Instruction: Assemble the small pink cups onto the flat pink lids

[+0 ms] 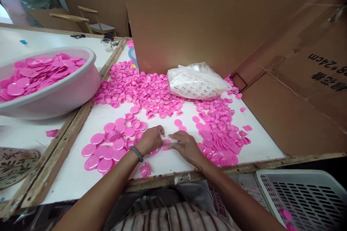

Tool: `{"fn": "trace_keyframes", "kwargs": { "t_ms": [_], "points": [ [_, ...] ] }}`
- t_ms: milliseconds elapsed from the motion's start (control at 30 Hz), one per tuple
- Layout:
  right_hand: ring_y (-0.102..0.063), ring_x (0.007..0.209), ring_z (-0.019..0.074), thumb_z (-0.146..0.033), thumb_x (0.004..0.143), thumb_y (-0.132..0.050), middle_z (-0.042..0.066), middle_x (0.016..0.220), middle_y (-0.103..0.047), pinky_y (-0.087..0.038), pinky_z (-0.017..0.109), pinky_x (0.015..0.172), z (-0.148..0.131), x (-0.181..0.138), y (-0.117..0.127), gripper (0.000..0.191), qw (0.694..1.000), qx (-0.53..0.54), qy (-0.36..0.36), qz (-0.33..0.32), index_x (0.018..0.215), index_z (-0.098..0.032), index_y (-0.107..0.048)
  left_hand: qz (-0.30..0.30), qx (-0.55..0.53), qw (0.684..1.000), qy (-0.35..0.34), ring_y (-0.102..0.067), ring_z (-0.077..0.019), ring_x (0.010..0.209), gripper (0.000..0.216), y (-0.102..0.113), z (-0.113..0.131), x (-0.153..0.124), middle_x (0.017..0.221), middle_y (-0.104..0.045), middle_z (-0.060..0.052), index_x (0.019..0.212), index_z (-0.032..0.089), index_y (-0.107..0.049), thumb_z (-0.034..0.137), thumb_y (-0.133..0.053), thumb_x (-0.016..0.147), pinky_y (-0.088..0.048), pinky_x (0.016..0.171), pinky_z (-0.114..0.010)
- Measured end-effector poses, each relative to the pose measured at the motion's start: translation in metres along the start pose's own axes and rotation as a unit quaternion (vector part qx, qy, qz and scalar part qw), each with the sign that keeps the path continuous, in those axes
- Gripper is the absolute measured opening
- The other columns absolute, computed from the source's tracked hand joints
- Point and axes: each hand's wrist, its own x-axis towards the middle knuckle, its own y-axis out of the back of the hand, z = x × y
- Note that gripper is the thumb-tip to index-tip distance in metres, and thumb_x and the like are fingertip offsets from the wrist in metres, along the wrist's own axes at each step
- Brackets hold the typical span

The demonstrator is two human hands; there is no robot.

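Left hand (151, 140) and right hand (186, 147) meet over a pink disc (164, 148) on the white surface (73, 180); right hand's thumb and forefinger stand apart; left hand's grip cannot be determined

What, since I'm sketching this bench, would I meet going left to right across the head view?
Pale tub, clear glass, left hand, right hand, slotted basket.
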Motion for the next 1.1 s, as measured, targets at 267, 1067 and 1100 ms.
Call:
{"fn": "trace_keyframes", "kwargs": {
  "t_ms": [267, 1067, 1100],
  "points": [
    [-0.050, 0.075, 0.0178, -0.033, 0.088, -0.045, 0.005, 0.074, -0.061, -0.038, 0.031, 0.072, 0.024, 0.015, 0.038, 0.029, 0.981, -0.191, -0.027, 0.021, 0.074, -0.018, -0.066, 0.147, 0.157, 0.968, -0.128, -0.050, -0.0232, 0.092, 0.024, -0.002, 0.005, -0.015, 0.091, -0.060, -0.007, 0.093, 0.019, -0.060, 0.035, -0.060, 0.075, -0.038, 0.075, -0.031],
    [-0.052, 0.067, 0.0121, -0.029, 0.080, -0.055, 0.003, 0.080, -0.060, -0.038, 0.023, 0.058, 0.057, 0.047, 0.051, 0.016, 0.995, -0.090, -0.050, 0.009, 0.076, -0.017, -0.064, 0.149, 0.081, 0.977, -0.127, -0.058, -0.0163, 0.066, 0.024, -0.008, 0.023, 0.050, 0.072, -0.065, -0.003, 0.094, 0.017, -0.062, 0.017, -0.041, 0.082, -0.040, 0.062, -0.025],
    [-0.052, 0.067, 0.0117, -0.027, 0.081, -0.055, 0.002, 0.079, -0.059, -0.038, 0.022, 0.058, 0.058, 0.046, 0.048, 0.015, 0.995, -0.092, -0.038, 0.001, 0.073, -0.016, -0.063, 0.154, 0.062, 0.980, -0.110, -0.058, -0.0162, 0.068, 0.023, -0.007, 0.019, 0.048, 0.073, -0.065, -0.003, 0.094, 0.017, -0.062, 0.019, -0.044, 0.081, -0.040, 0.061, -0.024]
  ]
}}
